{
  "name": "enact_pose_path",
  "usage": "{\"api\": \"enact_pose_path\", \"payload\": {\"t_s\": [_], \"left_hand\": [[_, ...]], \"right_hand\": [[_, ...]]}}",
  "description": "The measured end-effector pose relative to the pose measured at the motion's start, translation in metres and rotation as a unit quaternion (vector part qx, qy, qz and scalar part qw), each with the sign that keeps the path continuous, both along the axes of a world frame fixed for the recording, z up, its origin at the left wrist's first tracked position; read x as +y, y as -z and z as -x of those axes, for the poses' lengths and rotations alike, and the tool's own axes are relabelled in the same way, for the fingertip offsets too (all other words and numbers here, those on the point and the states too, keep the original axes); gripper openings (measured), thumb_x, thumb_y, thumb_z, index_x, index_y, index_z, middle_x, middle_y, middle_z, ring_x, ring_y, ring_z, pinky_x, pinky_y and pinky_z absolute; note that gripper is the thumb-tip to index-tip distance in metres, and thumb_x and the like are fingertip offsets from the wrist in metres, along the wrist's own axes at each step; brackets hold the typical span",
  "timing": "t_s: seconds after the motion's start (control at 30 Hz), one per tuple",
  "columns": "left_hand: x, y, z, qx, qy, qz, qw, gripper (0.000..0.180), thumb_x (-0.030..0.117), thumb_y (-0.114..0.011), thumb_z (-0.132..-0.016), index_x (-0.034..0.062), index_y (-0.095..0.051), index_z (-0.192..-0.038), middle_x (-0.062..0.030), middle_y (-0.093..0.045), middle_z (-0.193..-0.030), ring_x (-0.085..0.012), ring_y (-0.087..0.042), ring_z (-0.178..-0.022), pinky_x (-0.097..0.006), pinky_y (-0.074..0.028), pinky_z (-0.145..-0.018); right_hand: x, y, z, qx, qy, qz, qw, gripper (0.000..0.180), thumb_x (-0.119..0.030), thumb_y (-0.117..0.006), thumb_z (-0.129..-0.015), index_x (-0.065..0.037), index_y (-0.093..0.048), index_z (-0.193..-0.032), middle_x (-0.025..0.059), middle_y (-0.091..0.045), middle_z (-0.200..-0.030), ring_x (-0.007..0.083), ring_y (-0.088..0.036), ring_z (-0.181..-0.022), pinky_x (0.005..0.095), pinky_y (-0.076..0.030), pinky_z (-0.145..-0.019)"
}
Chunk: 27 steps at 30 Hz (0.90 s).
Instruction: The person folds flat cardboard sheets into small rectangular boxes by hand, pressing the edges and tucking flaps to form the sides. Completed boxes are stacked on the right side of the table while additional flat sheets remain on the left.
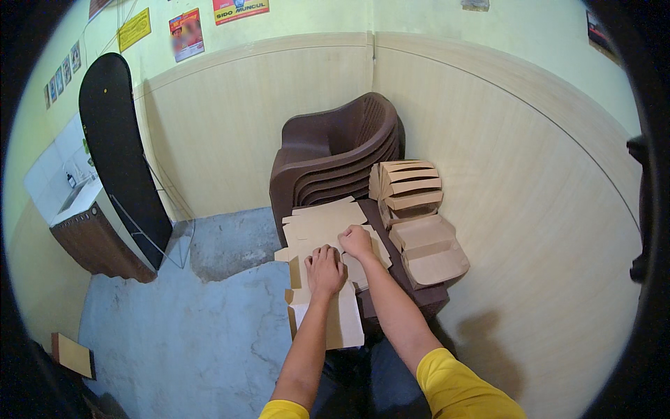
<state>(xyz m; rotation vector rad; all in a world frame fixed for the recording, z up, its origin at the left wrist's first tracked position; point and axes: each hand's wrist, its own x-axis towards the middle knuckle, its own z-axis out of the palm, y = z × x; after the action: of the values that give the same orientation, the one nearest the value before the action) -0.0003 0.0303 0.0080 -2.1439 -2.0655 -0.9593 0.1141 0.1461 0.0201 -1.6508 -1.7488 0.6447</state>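
Panelled wall (244,119) behind, unfolded cardboard (321,225) lies on brown surface (399,279), left hand (324,271) rests palm-down on it, fingers slightly parted, grasping nothing, right hand (357,241) fisted against it, held contents indeterminable

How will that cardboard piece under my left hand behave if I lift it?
The cardboard piece looks thin, so it's probably light for its size. Being broad with flaps along its edges, it may flex or fold. Lying mostly flat, it seems unlikely to roll.

Both hands (325,272) hide some cardboard (307,227), and the top edge crops a poster (241,10).
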Motion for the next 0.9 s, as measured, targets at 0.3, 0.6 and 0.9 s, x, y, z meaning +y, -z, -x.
{"api": "enact_pose_path", "payload": {"t_s": [0.3,0.6,0.9], "left_hand": [[-0.001,0.001,0.002,0.008,0.005,0.008,1.0,0.042,0.029,-0.062,-0.092,0.0171,-0.07,-0.132,-0.0091,-0.063,-0.136,-0.0305,-0.053,-0.134,-0.053,-0.037,-0.111],[0.003,0.002,0.006,-0.026,0.005,0.018,0.999,0.056,0.029,-0.063,-0.093,0.0121,-0.061,-0.146,-0.0113,-0.063,-0.139,-0.0312,-0.052,-0.136,-0.051,-0.036,-0.115],[0.006,0.016,0.004,-0.045,0.005,-0.038,0.998,0.042,0.025,-0.063,-0.093,0.0069,-0.074,-0.129,-0.0163,-0.066,-0.14,-0.0402,-0.055,-0.134,-0.054,-0.042,-0.114]], "right_hand": [[0.003,0.008,-0.015,0.084,-0.026,0.074,0.993,0.029,-0.032,-0.073,-0.084,-0.005,-0.084,-0.087,0.0188,-0.08,-0.087,0.0317,-0.079,-0.089,0.0425,-0.061,-0.086],[-0.005,0.027,-0.012,0.083,-0.108,-0.013,0.991,0.019,-0.009,-0.084,-0.085,-0.005,-0.084,-0.103,0.0131,-0.082,-0.097,0.0201,-0.077,-0.087,0.034,-0.061,-0.08],[-0.023,0.019,-0.014,-0.119,-0.022,-0.094,0.988,0.031,-0.037,-0.094,-0.075,-0.018,-0.082,-0.096,0.0084,-0.07,-0.111,0.0281,-0.063,-0.117,0.0465,-0.041,-0.11]]}}
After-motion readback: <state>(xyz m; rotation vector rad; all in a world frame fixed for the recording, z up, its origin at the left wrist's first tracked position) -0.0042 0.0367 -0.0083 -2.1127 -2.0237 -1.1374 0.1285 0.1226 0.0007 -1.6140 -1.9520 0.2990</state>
